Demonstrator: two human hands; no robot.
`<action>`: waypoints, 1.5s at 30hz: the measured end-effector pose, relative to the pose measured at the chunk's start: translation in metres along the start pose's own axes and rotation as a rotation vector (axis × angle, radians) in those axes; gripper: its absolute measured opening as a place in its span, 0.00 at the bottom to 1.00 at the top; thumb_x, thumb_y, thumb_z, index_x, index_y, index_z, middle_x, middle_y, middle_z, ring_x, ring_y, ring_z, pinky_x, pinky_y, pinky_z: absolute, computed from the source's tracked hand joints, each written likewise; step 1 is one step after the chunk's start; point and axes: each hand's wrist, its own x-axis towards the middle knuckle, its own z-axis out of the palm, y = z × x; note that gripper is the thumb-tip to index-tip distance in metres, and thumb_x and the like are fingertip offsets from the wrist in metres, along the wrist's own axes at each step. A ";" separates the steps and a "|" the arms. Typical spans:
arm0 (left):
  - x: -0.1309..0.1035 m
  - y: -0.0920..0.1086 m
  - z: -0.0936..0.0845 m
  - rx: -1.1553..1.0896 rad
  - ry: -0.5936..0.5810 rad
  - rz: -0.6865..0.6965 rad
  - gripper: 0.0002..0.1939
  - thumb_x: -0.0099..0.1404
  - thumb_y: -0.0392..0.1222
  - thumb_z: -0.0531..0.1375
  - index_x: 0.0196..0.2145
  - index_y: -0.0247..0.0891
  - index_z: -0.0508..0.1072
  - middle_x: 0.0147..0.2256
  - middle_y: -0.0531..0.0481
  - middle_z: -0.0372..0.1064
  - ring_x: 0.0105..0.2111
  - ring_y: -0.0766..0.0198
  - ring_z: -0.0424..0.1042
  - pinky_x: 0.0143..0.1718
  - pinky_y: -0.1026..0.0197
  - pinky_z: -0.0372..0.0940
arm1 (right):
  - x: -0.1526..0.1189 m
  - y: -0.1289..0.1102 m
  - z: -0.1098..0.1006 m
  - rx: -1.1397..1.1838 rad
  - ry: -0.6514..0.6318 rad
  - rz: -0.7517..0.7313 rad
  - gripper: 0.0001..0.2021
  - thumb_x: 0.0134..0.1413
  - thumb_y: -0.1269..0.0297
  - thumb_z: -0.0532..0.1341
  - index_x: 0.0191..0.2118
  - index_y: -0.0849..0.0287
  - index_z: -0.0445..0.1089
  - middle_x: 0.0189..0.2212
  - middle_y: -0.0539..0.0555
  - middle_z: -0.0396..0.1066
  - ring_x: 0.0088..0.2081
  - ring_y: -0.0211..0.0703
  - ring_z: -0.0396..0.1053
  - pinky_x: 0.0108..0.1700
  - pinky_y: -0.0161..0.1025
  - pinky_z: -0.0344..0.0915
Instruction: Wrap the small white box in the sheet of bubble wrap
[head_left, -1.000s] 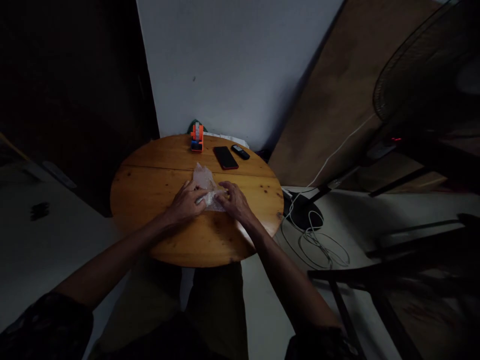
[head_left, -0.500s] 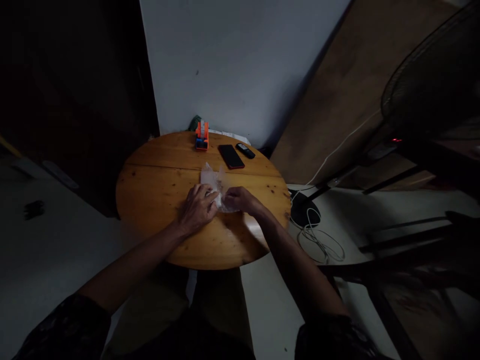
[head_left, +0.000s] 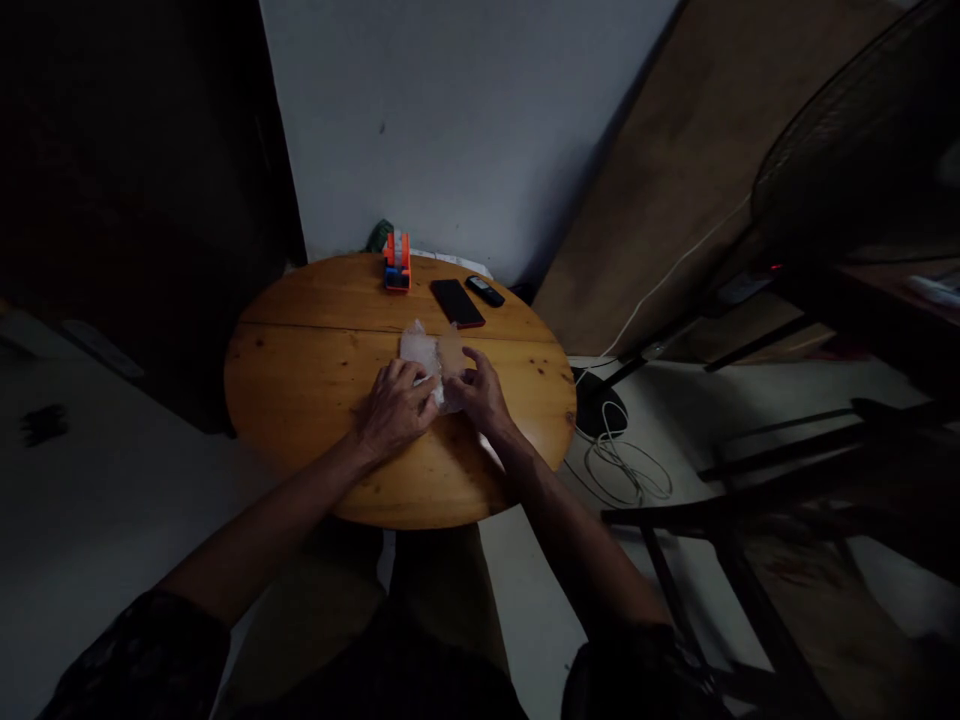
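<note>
A piece of translucent, whitish bubble wrap (head_left: 418,348) lies crumpled on the round wooden table (head_left: 300,390), with a flap standing up at its right side. My left hand (head_left: 397,405) presses on its near left part, fingers curled and closed on it. At the right edge, my right hand (head_left: 480,395) holds the wrap between thumb and curled fingers, one finger raised. Whether anything lies inside the wrap I cannot make out in this dim light.
Behind the wrap are an orange tape dispenser (head_left: 397,262), a dark phone (head_left: 457,303) and a small black handset (head_left: 485,291). A wall (head_left: 465,130) borders the table's back. To the right stand a fan (head_left: 862,150), a coiled cable (head_left: 622,465) and dark furniture.
My right hand has turned and opened slightly, lifting a finger beside the wrap's raised flap. My left hand stays on the wrap. The view has shifted a little.
</note>
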 end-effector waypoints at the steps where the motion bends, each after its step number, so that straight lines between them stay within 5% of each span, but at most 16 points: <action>1: 0.000 0.000 -0.001 0.002 -0.008 0.000 0.16 0.66 0.37 0.57 0.48 0.40 0.78 0.47 0.43 0.71 0.49 0.50 0.62 0.49 0.49 0.61 | -0.001 0.001 0.002 0.084 0.001 0.031 0.38 0.44 0.60 0.64 0.62 0.61 0.56 0.27 0.45 0.67 0.27 0.38 0.65 0.29 0.35 0.62; 5: 0.001 0.000 -0.004 -0.002 -0.035 -0.005 0.17 0.67 0.38 0.56 0.50 0.42 0.78 0.47 0.44 0.71 0.49 0.50 0.62 0.49 0.49 0.61 | -0.005 0.003 0.009 0.245 0.020 0.052 0.41 0.44 0.59 0.67 0.64 0.63 0.53 0.25 0.43 0.66 0.26 0.37 0.65 0.29 0.35 0.62; 12: 0.002 -0.002 -0.002 -0.074 -0.046 -0.032 0.15 0.66 0.38 0.56 0.47 0.40 0.79 0.47 0.43 0.72 0.49 0.50 0.64 0.51 0.48 0.62 | -0.012 -0.011 0.006 0.156 0.018 0.013 0.46 0.48 0.55 0.66 0.69 0.67 0.49 0.25 0.45 0.70 0.25 0.38 0.67 0.28 0.35 0.63; 17: 0.004 -0.005 0.007 -0.184 0.028 -0.090 0.30 0.62 0.37 0.59 0.62 0.34 0.66 0.50 0.40 0.72 0.51 0.49 0.66 0.55 0.47 0.61 | -0.023 -0.018 -0.002 0.122 -0.119 -0.021 0.39 0.53 0.61 0.61 0.69 0.64 0.50 0.36 0.54 0.77 0.24 0.36 0.68 0.29 0.37 0.66; 24: 0.006 -0.013 0.016 -0.435 0.102 -0.168 0.37 0.53 0.32 0.60 0.63 0.32 0.63 0.47 0.41 0.73 0.49 0.52 0.69 0.57 0.49 0.63 | -0.021 -0.020 -0.003 -0.426 -0.226 -0.333 0.34 0.55 0.70 0.60 0.67 0.57 0.56 0.44 0.55 0.77 0.27 0.35 0.68 0.33 0.36 0.66; 29: 0.012 -0.018 0.021 -0.676 0.181 -0.492 0.26 0.50 0.31 0.59 0.49 0.36 0.73 0.42 0.46 0.72 0.38 0.59 0.72 0.41 0.57 0.70 | -0.023 -0.038 0.001 -0.801 -0.268 -0.397 0.32 0.60 0.71 0.59 0.69 0.58 0.54 0.49 0.57 0.77 0.33 0.41 0.74 0.39 0.38 0.68; 33: 0.016 -0.016 0.021 -0.669 0.191 -0.527 0.10 0.54 0.36 0.63 0.37 0.38 0.75 0.37 0.49 0.70 0.35 0.61 0.71 0.40 0.58 0.69 | -0.023 -0.047 0.004 -0.927 -0.275 -0.386 0.34 0.59 0.71 0.59 0.70 0.58 0.51 0.49 0.58 0.78 0.41 0.46 0.76 0.43 0.39 0.68; 41: 0.014 -0.008 0.027 -0.520 0.153 -0.448 0.12 0.53 0.32 0.63 0.38 0.39 0.73 0.40 0.45 0.69 0.47 0.53 0.71 0.51 0.52 0.67 | -0.020 -0.038 -0.007 -0.645 -0.334 -0.385 0.35 0.53 0.71 0.60 0.68 0.57 0.55 0.48 0.56 0.77 0.29 0.38 0.73 0.37 0.38 0.69; 45: 0.014 -0.008 0.030 -0.500 0.166 -0.448 0.13 0.53 0.32 0.63 0.38 0.39 0.71 0.41 0.46 0.69 0.48 0.53 0.71 0.53 0.52 0.67 | -0.017 -0.024 -0.015 -0.336 -0.145 -0.312 0.31 0.54 0.64 0.59 0.64 0.62 0.59 0.43 0.58 0.78 0.27 0.38 0.70 0.32 0.38 0.69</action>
